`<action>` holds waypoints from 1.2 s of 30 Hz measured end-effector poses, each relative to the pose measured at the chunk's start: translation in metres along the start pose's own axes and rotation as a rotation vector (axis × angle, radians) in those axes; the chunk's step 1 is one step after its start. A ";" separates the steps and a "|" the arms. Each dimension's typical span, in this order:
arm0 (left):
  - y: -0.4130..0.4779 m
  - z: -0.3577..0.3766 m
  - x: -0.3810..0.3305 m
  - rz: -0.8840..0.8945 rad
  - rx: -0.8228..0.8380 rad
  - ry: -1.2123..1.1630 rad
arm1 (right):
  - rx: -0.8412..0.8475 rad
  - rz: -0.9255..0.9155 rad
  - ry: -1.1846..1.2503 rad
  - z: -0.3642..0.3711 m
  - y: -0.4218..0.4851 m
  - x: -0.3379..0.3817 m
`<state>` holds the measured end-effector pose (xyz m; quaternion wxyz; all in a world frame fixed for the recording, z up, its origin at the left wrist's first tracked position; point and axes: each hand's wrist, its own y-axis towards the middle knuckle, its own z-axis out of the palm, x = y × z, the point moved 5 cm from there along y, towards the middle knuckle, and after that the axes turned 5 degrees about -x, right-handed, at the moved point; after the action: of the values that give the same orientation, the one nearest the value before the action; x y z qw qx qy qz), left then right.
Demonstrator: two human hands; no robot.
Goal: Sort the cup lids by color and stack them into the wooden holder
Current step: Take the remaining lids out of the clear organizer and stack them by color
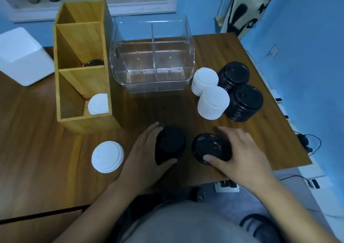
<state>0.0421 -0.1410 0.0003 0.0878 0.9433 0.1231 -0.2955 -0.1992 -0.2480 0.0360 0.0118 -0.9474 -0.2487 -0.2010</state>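
Fingers (151, 131) of the left hand (141, 153) curl round one black lid stack (169, 143), thumb on its near side. The right hand (242, 153) grips a second black stack (208, 147), tipped on its side. Both sit low over the table (167, 109), near its front edge.

Step, as judged: gathering black lids. The wooden holder (83, 43) shows black in its middle compartment and white in the near one.

Next move calls for carrying a stack to the back left and lowering it level into the middle slot. A white lid stack (107, 156) waits beside the left hand.
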 end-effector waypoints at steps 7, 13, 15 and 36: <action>0.007 0.002 0.008 -0.020 0.008 -0.039 | 0.264 -0.111 0.247 0.021 -0.002 0.005; 0.008 0.004 0.011 0.006 0.052 -0.023 | 0.081 -0.122 0.115 0.021 -0.004 0.009; 0.008 0.004 0.013 0.008 0.085 -0.037 | 0.073 -0.129 0.183 0.024 -0.003 0.009; 0.010 0.008 0.013 0.036 0.101 -0.066 | 0.256 -0.408 0.175 0.049 0.044 0.085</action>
<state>0.0512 -0.1502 -0.0128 0.0494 0.9383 0.0879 -0.3308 -0.0922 -0.2409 0.0269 0.1122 -0.8474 -0.4563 -0.2473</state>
